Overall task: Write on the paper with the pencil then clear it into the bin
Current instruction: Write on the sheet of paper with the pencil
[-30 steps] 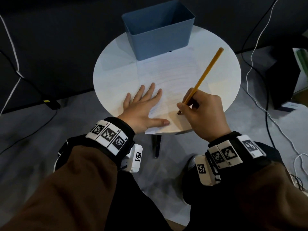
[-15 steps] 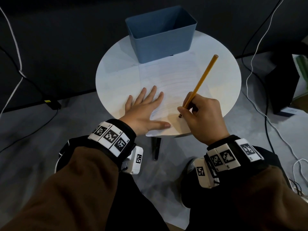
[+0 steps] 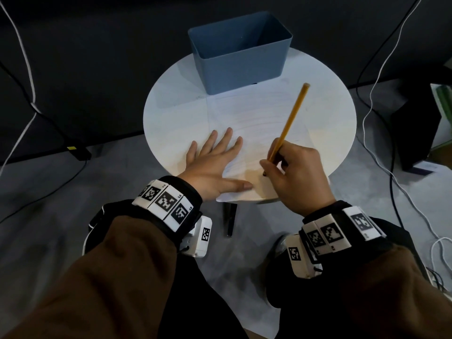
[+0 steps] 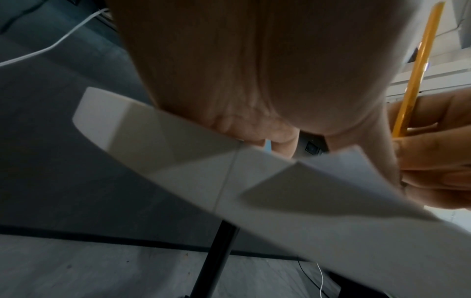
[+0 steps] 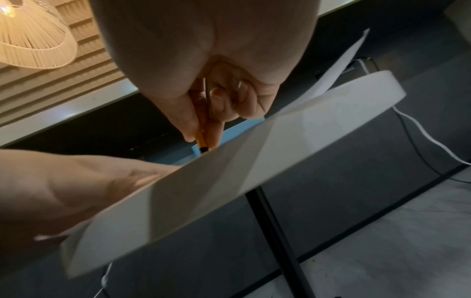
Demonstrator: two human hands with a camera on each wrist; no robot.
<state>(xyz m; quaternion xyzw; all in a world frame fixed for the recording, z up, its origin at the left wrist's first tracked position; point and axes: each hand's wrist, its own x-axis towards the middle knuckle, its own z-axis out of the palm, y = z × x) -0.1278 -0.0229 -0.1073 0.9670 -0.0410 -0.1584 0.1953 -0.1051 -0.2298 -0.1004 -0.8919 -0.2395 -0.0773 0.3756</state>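
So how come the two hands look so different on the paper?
The left hand lies flat with fingers spread, pressing the paper down; the right hand is curled, pinching the pencil. The left hand holds nothing; the right holds the pencil tilted, its tip at the paper. Both sit near the round table's front edge and wear marker wristbands.

I see a round white table (image 3: 171, 113) on dark legs carrying a blue rectangular plastic bin (image 3: 241, 62) at its twelve o'clock edge and a lined white paper sheet (image 3: 256, 121) from centre toward six o'clock, overhanging the rim.
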